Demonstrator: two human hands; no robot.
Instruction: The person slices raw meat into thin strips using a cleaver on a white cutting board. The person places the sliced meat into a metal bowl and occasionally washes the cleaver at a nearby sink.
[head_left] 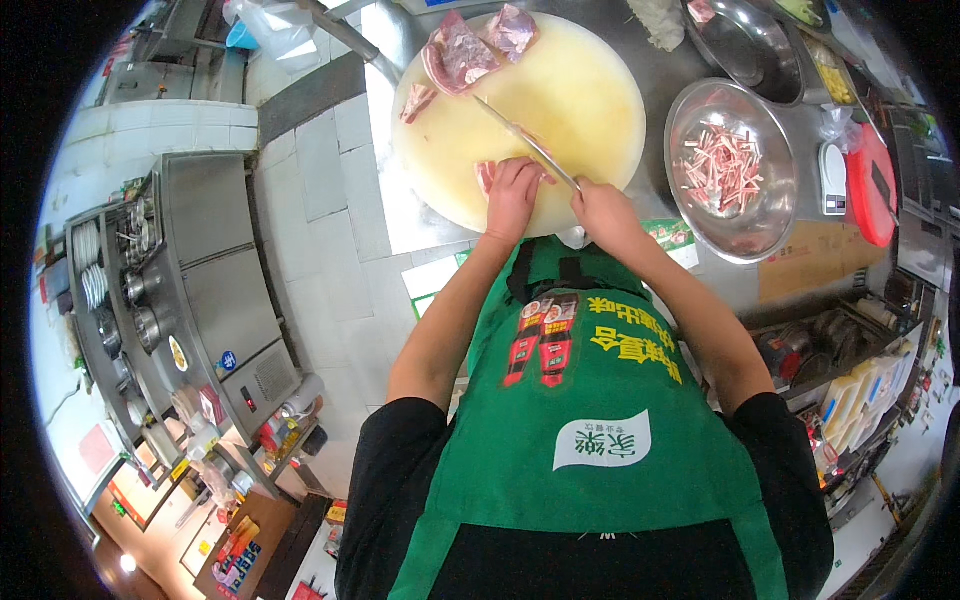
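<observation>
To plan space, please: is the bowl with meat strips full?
Not full: the bowl shows bare wall around the meat strips.

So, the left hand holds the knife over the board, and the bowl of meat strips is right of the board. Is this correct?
Not quite: in the head view, the right hand holds the knife over the board. The bowl of meat strips is indeed right of it.

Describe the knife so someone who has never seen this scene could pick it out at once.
Start from the large, round, pale yellow cutting board near the top. At its lower-right edge, the person's right hand grips the knife, which slants up and left over the board. Unlike the pinkish meat pieces nearby, it is long, narrow and metallic, tapering to a point.
</observation>
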